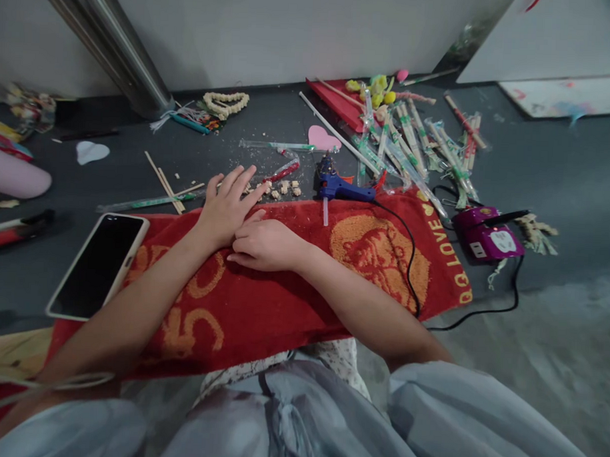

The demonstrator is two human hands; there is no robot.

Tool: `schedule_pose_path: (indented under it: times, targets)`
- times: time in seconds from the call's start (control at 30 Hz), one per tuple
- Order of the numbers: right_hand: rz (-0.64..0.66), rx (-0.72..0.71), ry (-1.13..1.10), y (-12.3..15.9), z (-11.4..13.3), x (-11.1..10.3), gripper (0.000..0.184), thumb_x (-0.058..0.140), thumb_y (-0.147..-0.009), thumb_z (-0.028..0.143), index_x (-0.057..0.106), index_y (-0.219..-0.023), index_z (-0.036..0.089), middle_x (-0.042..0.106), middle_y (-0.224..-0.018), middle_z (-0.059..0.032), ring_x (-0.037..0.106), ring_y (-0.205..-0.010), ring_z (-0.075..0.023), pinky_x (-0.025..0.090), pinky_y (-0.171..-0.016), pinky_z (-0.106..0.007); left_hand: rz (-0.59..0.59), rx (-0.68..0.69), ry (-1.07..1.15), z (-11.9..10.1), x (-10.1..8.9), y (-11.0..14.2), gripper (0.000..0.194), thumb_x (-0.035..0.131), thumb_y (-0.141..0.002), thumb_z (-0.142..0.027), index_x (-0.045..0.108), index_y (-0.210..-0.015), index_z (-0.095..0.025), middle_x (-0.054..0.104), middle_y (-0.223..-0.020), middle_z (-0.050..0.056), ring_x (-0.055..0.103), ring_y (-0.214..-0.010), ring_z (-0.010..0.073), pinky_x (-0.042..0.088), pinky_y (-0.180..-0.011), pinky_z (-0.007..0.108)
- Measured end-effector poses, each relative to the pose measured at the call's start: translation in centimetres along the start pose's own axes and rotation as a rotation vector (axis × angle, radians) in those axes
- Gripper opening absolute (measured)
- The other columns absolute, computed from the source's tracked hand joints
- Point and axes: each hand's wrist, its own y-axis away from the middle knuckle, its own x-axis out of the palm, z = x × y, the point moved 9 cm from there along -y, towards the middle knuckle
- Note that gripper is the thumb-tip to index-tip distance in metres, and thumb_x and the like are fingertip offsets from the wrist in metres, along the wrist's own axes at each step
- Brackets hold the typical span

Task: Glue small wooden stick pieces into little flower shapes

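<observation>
Work appears early-stage: left hand (227, 209) spread flat, holding nothing, fingertips at small beige pieces (281, 188) by towel (262, 307) far edge; right hand (267, 244) loosely curled, empty, on towel; glue gun (344, 188) idle nr far edge; pieces unassembled.

Dark gray floor (562, 171): red towel (262, 307) across front, phone (96, 264) on its left end, blue glue gun (344, 188) at its far edge, purple box (487, 238) to right, wrapped sticks (418, 146) behind, pink heart (322, 138) nr middle.
</observation>
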Motion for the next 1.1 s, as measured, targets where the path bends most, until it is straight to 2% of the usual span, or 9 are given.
schedule_pose_path:
  times: [0.13, 0.3, 0.4, 0.5, 0.6, 0.8, 1.1]
  targets:
    - [-0.01, -0.001, 0.009, 0.0, 0.1, -0.2, 0.039, 0.042, -0.102, 0.034, 0.074, -0.098, 0.011, 0.074, -0.099, -0.011, 0.066, -0.094, -0.0231, 0.042, -0.078, -0.036, 0.018, 0.01, -0.007, -0.1, 0.1, -0.6, 0.05, 0.039, -0.099, -0.052, 0.052, -0.141, -0.03, 0.033, -0.162, 0.012, 0.031, -0.148, 0.0347, 0.019, -0.118, 0.06]
    - [-0.02, 0.005, 0.014, 0.1, -0.1, -0.2, 0.04, 0.042, -0.103, 0.036, 0.074, -0.095, 0.012, 0.074, -0.094, -0.0101, 0.064, -0.087, -0.0208, 0.036, -0.069, -0.033, -0.021, 0.035, -0.006, -0.4, 0.0, -1.5, 0.054, 0.045, -0.096, -0.054, 0.052, -0.141, -0.025, 0.034, -0.161, 0.014, 0.03, -0.148, 0.0361, 0.015, -0.119, 0.06]
    - [-0.042, -0.003, 0.016, 0.0, -0.1, -0.3, 0.039, 0.044, -0.102, 0.036, 0.074, -0.094, 0.012, 0.073, -0.092, -0.0102, 0.063, -0.084, -0.0196, 0.034, -0.067, -0.032, -0.043, 0.089, 0.012, -0.9, 0.0, -1.8, 0.05, 0.045, -0.097, -0.05, 0.053, -0.14, -0.027, 0.038, -0.159, 0.012, 0.034, -0.147, 0.0334, 0.017, -0.119, 0.058]
    - [-0.022, 0.001, 0.02, 0.0, 0.0, -0.3, 0.04, 0.043, -0.102, 0.036, 0.074, -0.095, 0.012, 0.073, -0.093, -0.0101, 0.064, -0.084, -0.0201, 0.034, -0.067, -0.032, -0.026, 0.164, 0.042, -1.4, 0.3, -1.8, 0.038, 0.045, -0.098, -0.044, 0.063, -0.128, -0.031, 0.044, -0.156, 0.006, 0.037, -0.145, 0.0302, 0.019, -0.119, 0.055]
    - [-0.009, 0.007, 0.022, 0.0, 0.1, -0.4, 0.04, 0.042, -0.103, 0.036, 0.074, -0.097, 0.012, 0.073, -0.094, -0.0101, 0.064, -0.086, -0.0208, 0.034, -0.067, -0.033, -0.032, 0.17, 0.043, -1.3, 0.3, -1.7, 0.034, 0.046, -0.098, -0.042, 0.069, -0.118, -0.028, 0.046, -0.155, 0.007, 0.038, -0.144, 0.0311, 0.02, -0.119, 0.056]
    - [-0.009, 0.0, 0.025, 0.1, 0.1, -0.5, 0.041, 0.041, -0.103, 0.036, 0.074, -0.098, 0.012, 0.073, -0.095, -0.0099, 0.065, -0.087, -0.0204, 0.032, -0.065, -0.032, -0.038, 0.18, 0.033, -1.6, 0.4, -2.2, 0.037, 0.044, -0.098, -0.041, 0.066, -0.125, -0.028, 0.046, -0.155, 0.008, 0.039, -0.143, 0.0309, 0.021, -0.117, 0.056]
    - [-0.004, 0.001, 0.032, 0.0, 0.0, -0.4, 0.041, 0.041, -0.103, 0.036, 0.073, -0.098, 0.012, 0.074, -0.096, -0.0103, 0.065, -0.085, -0.0204, 0.031, -0.064, -0.032, 0.004, 0.179, 0.037, -1.7, 1.1, -3.0, 0.042, 0.042, -0.098, -0.047, 0.061, -0.131, -0.03, 0.044, -0.156, 0.007, 0.037, -0.145, 0.0304, 0.016, -0.121, 0.055]
